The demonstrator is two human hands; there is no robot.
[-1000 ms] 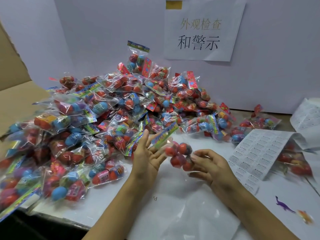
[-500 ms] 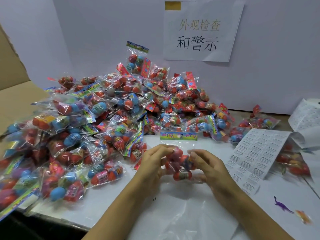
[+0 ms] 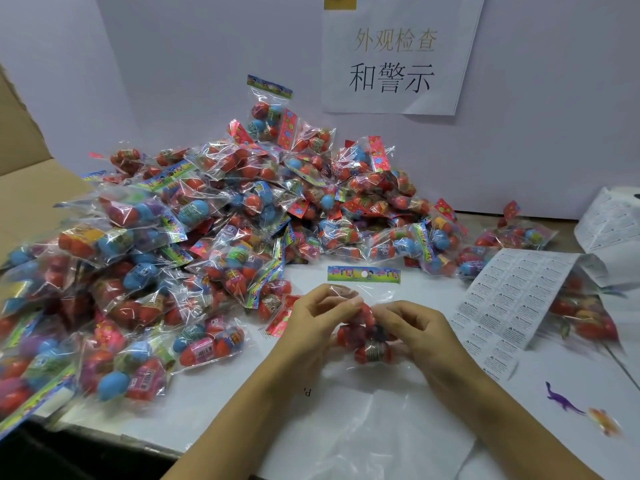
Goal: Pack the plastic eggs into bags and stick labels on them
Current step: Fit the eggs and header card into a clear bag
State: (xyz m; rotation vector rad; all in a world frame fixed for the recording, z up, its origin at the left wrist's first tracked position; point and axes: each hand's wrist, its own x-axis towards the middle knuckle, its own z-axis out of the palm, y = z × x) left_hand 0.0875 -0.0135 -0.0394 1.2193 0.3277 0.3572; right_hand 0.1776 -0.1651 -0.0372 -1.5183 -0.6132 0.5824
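Both hands meet on one clear bag of plastic eggs (image 3: 367, 336), low over the white worktop (image 3: 214, 393) in front of the person. The left hand (image 3: 320, 322) has its fingers curled and pinches the film near the bag's neck; the right hand (image 3: 420, 329) curls round the egg cluster from the other side. The bag's long axis runs away from the person, its printed header card (image 3: 363, 274) at the far end, past the fingertips, and the red eggs at the near end.

The label sheet (image 3: 516, 299) lies to the right, near the right hand and well apart from the left. So I judge the right hand the natural one to fetch a label (the left would keep the bag steady). The heap of packed bags (image 3: 214, 244) lies to the left.
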